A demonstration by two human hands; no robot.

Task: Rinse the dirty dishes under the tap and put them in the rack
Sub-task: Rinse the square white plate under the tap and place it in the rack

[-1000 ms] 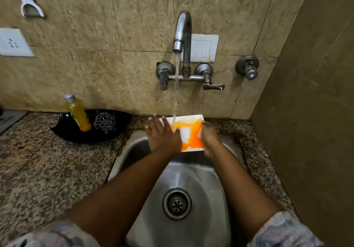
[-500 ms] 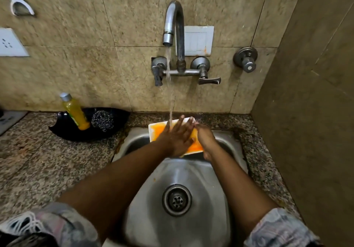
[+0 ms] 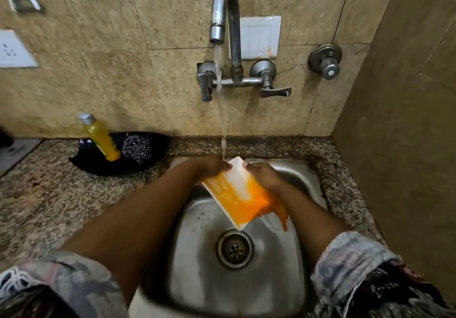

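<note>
Sink (image 3: 283,280): steel basin, the landmark here; drain at its middle; wet all over
Tap (image 3: 225,9): on the wall above the sink's back edge; running, the stream falling to the sink's rear
Plate (image 3: 237,192): white, rectangular, held over the sink's rear half, tilted so its near corner dips toward the drain; orange sauce sliding off that low end; the water strikes its upper edge
Plate's handling: looks stiff and light, likely breakable; wet and greasy, so I'd call it slippery; best gripped by the two long edges, thumbs on the rim
Left hand (image 3: 212,167): at the plate's upper left edge, over the sink's back; fingers seem curled on the rim, though partly hidden
Right hand (image 3: 265,174): on the plate's right edge; fingers wrapped round it, sauce running past the wrist
Rack: not in sight from here
</note>
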